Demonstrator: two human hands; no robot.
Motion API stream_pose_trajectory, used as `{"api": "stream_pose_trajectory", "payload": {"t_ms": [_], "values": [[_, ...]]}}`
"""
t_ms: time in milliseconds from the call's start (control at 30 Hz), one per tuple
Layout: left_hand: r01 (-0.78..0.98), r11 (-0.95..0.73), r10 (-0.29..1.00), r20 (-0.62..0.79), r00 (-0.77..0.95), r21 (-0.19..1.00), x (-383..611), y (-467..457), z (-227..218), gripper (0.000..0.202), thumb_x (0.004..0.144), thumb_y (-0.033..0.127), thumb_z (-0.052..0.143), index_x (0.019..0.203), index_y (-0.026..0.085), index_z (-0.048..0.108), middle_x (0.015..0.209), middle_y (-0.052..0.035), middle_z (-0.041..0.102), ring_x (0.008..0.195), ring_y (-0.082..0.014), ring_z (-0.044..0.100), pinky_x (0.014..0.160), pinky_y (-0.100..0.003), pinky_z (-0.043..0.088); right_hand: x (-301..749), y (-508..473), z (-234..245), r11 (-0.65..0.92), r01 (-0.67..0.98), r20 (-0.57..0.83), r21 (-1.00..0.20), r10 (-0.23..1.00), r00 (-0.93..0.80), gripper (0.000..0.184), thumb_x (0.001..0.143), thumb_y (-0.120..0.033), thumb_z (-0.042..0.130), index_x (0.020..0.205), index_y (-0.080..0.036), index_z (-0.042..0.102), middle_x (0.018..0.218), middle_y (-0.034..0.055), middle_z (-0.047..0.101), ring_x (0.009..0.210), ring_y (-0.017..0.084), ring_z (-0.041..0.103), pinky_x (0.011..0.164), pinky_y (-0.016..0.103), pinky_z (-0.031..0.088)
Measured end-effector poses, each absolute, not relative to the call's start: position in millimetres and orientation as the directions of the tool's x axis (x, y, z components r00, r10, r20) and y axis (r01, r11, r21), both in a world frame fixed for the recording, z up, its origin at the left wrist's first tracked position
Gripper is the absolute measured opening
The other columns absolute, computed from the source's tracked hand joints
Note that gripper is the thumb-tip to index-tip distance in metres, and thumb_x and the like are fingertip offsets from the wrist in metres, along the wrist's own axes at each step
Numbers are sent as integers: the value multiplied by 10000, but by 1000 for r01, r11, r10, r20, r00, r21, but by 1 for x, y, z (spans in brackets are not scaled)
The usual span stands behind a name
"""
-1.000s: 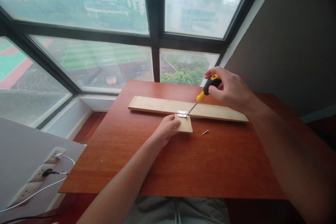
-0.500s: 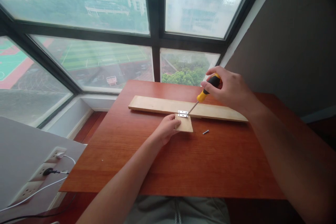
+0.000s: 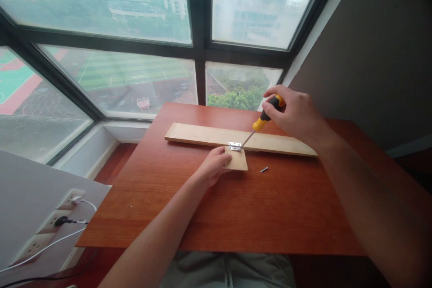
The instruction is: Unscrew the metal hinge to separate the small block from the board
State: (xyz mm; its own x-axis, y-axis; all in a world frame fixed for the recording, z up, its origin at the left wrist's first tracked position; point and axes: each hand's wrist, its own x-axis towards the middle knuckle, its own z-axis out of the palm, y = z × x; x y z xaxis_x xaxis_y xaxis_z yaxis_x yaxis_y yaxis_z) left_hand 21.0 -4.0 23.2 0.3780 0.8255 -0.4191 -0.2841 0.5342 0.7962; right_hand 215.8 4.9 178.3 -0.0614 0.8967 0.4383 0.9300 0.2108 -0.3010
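Note:
Between the thumb and fingers of my left hand (image 3: 217, 165) is the left edge of a small wooden board (image 3: 239, 161). A silver metal hinge (image 3: 235, 146) spans the seam between this piece and a long wooden plank (image 3: 202, 134) lying behind it. My right hand (image 3: 294, 110) is closed round the black and yellow handle of a screwdriver (image 3: 261, 122). The tool slants down to the left, its tip at the right end of the hinge's near leaf. On the table, right of the small board, lies a loose screw (image 3: 264, 169).
The reddish-brown wooden table (image 3: 270, 216) stands against large windows (image 3: 135, 72). On the left, a low white wall carries power sockets (image 3: 60, 221) with plugged-in cables. A grey wall (image 3: 371, 54) rises at the right.
The fingers of my right hand have shifted slightly on the screwdriver handle. The boards, the hinge and the loose screw stay where they were.

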Motion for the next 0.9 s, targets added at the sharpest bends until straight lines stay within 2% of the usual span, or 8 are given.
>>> {"api": "stream_pose_trajectory", "payload": {"t_ms": [100, 167, 333, 400, 533, 733, 833, 900], "values": [[-287, 537, 822, -417, 387, 793, 21, -4, 25, 290, 662, 31, 614, 936, 121, 650, 839, -68, 680, 651, -122, 615, 647, -259, 566, 217, 4, 177, 300, 879, 429, -370, 895, -124, 370, 776, -246, 569, 1144, -242, 600, 1088, 68, 704, 905, 242, 651, 753, 358, 509], [-287, 542, 819, -420, 392, 790, 21, -4, 26, 289, 664, 25, 606, 935, 116, 649, 847, -70, 681, 646, -116, 609, 644, -253, 563, 217, 4, 176, 313, 869, 431, -382, 893, -132, 382, 780, -262, 575, 1162, -239, 587, 1118, 71, 693, 890, 233, 647, 746, 352, 511], [-286, 551, 813, -429, 393, 784, 22, -4, 27, 267, 683, 22, 593, 931, 105, 650, 873, -81, 683, 654, -112, 608, 623, -233, 552, 215, 6, 174, 205, 934, 469, -294, 882, -46, 278, 853, -415, 563, 1057, -242, 638, 858, 55, 703, 747, 237, 629, 703, 380, 487], [-289, 552, 814, -428, 393, 782, 21, -4, 26, 266, 684, 24, 597, 931, 105, 652, 881, -85, 686, 665, -120, 617, 626, -239, 555, 216, 6, 175, 228, 921, 468, -316, 882, -58, 255, 835, -334, 559, 1062, -247, 636, 901, 54, 713, 784, 238, 640, 720, 377, 490], [-296, 549, 816, -425, 393, 782, 21, -4, 23, 261, 683, 27, 609, 928, 107, 649, 891, -90, 690, 675, -125, 624, 629, -240, 555, 217, 4, 176, 324, 859, 446, -396, 886, -129, 392, 756, -217, 567, 1146, -246, 594, 1125, 62, 694, 904, 234, 648, 732, 344, 504], [-304, 544, 819, -414, 398, 782, 20, -3, 21, 272, 688, 29, 616, 946, 105, 654, 908, -95, 692, 681, -121, 625, 637, -236, 557, 215, 5, 174, 173, 941, 470, -289, 882, -18, 289, 844, -448, 574, 1035, -246, 654, 860, 59, 708, 754, 252, 638, 702, 394, 486], [-309, 548, 816, -417, 399, 777, 20, -3, 21, 270, 686, 28, 623, 942, 107, 654, 907, -96, 695, 694, -130, 636, 651, -246, 563, 217, 6, 173, 205, 921, 475, -331, 880, -25, 261, 819, -334, 566, 1048, -247, 656, 905, 53, 718, 815, 252, 650, 748, 397, 494], [-312, 551, 816, -420, 398, 774, 20, -3, 22, 268, 686, 26, 622, 939, 110, 652, 899, -94, 697, 690, -131, 638, 652, -249, 564, 219, 5, 174, 272, 872, 450, -407, 890, -68, 376, 748, -239, 564, 1119, -247, 625, 1043, 52, 714, 901, 249, 652, 766, 382, 508]]}}
